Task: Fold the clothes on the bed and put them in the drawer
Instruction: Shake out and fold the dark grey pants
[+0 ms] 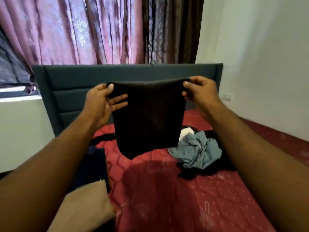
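I hold a black garment (147,118) up in the air over the red mattress (167,190), its top edge stretched flat between both hands. My left hand (102,104) pinches the top left corner, thumb in front and fingers spread behind the cloth. My right hand (199,91) pinches the top right corner. The cloth hangs down as a doubled panel. Below it to the right lies a crumpled heap: a grey-blue garment (197,151), something white (186,132) and black cloth (189,173) underneath. No drawer is in view.
A dark navy folded piece (93,164) and a tan cloth (83,206) lie at the mattress's left edge. A dark grey padded headboard (127,72) stands behind, with pink and brown curtains (83,30) above it. A white wall (267,81) runs along the right.
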Demonstrator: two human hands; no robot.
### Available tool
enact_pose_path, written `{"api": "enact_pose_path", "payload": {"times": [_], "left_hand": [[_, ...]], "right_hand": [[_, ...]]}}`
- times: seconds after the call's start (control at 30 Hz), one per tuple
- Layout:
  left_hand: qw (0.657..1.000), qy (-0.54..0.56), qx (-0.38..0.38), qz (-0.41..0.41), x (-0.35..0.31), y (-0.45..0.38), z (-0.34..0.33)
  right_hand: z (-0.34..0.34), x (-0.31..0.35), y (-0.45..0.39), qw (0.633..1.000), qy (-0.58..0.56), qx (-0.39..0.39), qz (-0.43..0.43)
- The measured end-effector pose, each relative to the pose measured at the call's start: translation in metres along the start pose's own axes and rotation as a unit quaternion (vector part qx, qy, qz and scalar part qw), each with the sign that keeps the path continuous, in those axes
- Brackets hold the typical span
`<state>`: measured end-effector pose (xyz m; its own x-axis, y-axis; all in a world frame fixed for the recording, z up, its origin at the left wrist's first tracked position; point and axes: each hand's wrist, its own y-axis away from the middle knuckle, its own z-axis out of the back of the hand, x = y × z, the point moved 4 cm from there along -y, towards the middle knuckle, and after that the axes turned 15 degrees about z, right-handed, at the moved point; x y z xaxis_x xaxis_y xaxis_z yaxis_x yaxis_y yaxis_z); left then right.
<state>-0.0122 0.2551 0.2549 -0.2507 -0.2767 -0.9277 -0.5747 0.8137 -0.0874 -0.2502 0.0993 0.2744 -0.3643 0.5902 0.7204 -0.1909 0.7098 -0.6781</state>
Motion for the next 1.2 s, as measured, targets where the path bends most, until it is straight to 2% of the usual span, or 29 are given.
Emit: {"api": "enact_pose_path", "payload": {"times": [0.1, 0.2, 0.27, 0.4, 0.5, 0.57, 0.67, 0.77, 0.9, 0.97, 1.1, 1.2], "left_hand": [[0.996, -0.007, 0.023, 0.086, 0.106, 0.062, 0.050], [0.973, -0.068, -0.025, 0.221, 0.234, 0.140, 0.114], [0.958, -0.137, -0.047, 0.247, 0.288, 0.186, 0.147], [0.955, -0.230, -0.069, 0.172, 0.303, 0.236, 0.169], [0.936, -0.344, -0.035, 0.062, 0.285, 0.246, 0.167], [0.930, -0.365, -0.044, 0.015, 0.275, 0.242, 0.160], [0.941, -0.331, -0.069, -0.002, 0.265, 0.216, 0.144], [0.929, -0.359, -0.092, -0.020, 0.261, 0.159, 0.130], [0.945, -0.299, -0.125, 0.049, 0.283, 0.049, 0.120], [0.932, -0.327, -0.138, 0.067, 0.309, -0.005, 0.122], [0.902, -0.367, -0.198, 0.111, 0.363, -0.092, 0.131], [0.873, -0.425, -0.197, 0.132, 0.407, -0.133, 0.143]], "right_hand": [[0.036, -0.039, 0.113, 0.995, -0.016, 0.009, -0.094], [0.062, -0.091, 0.241, 0.969, 0.006, 0.029, -0.245], [0.070, -0.109, 0.305, 0.945, 0.040, 0.068, -0.319], [0.079, -0.104, 0.344, 0.940, 0.119, 0.133, -0.291], [0.083, -0.095, 0.350, 0.944, 0.105, 0.154, -0.271], [0.086, -0.094, 0.349, 0.951, 0.086, 0.151, -0.257], [0.085, -0.104, 0.329, 0.961, 0.079, 0.138, -0.226], [0.080, -0.139, 0.293, 0.966, 0.084, 0.111, -0.218], [0.069, -0.219, 0.238, 0.966, 0.099, 0.059, -0.233], [0.062, -0.272, 0.222, 0.958, 0.103, 0.051, -0.261], [0.065, -0.382, 0.190, 0.942, 0.215, 0.050, -0.252], [0.064, -0.433, 0.201, 0.911, 0.315, 0.129, -0.235]]}}
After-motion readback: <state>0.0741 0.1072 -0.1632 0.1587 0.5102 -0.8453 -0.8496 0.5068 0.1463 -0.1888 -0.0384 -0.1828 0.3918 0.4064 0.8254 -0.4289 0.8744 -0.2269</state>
